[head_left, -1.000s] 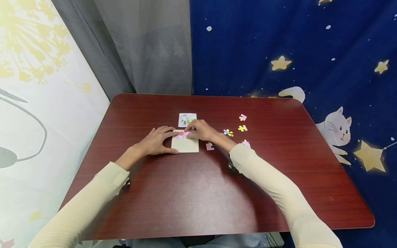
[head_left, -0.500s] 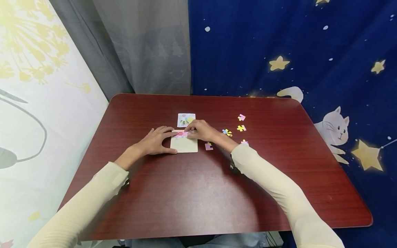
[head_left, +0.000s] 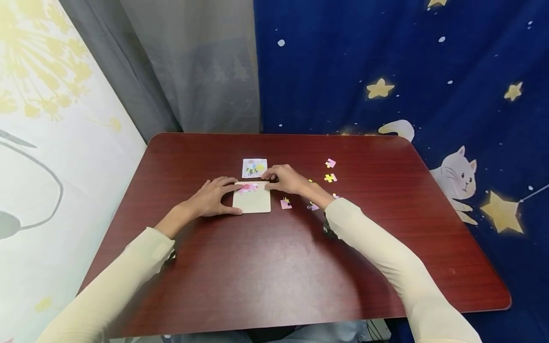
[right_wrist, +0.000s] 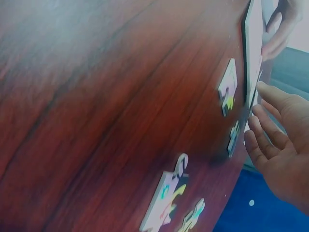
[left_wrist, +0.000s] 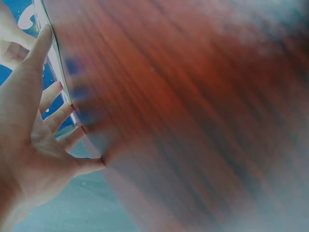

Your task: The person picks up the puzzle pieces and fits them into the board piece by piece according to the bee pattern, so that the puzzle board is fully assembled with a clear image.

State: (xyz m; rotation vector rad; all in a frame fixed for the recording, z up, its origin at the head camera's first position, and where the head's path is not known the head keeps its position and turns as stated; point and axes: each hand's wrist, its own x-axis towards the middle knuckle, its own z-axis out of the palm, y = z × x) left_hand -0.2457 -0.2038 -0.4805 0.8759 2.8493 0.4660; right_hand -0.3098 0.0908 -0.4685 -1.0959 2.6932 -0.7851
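Drawn off to the right since a second ago, the right hand (head_left: 288, 179) is now at the board's two o'clock corner, fingers loosely bent, with nothing I can see in its hold. Nearest me, the right sleeve (head_left: 369, 233) slopes in from four o'clock; the bare forearm beyond it lies over some loose pieces (head_left: 286, 204), so a low sweep could scatter them. Across at nine o'clock, the left hand (head_left: 209, 197) has its fingers spread and grips nothing, thumb at the near corner, so a shove from the other side might slide the board (head_left: 253, 205), which lies flat. Along its twelve o'clock edge sit the placed pieces (head_left: 249, 188); a snagging fingertip could lift them. More loose ones lie from three round towards two, some partly hidden by the arm. Just past twelve, the card (head_left: 255, 168) is close enough to the right forefinger to get nudged. Beneath everything is the table (head_left: 257, 276), dark red wood grain, faintly shiny, perhaps slick. Beyond it hang a printed pale cloth (head_left: 64, 157) at ten, a grey curtain (head_left: 206, 62) towards twelve, and a starry blue curtain (head_left: 321, 47) from there round to two.
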